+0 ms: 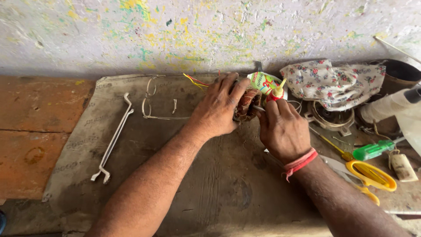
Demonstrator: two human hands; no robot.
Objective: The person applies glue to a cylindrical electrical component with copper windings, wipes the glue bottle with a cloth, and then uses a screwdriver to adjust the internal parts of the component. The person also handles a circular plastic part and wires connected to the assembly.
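Here, a brown mat (210, 193) pads the surface so parts stay put. Above it the left hand (217, 109) closes round a copper-wound coil (246, 104), steadying it, while the right hand (283, 129) pinches a small red glue tube (275, 93) against the windings.

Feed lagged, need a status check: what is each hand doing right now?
Left hand: closed around the round copper-wound motor coil.
Right hand: closed on the small red glue bottle with yellow nozzle.
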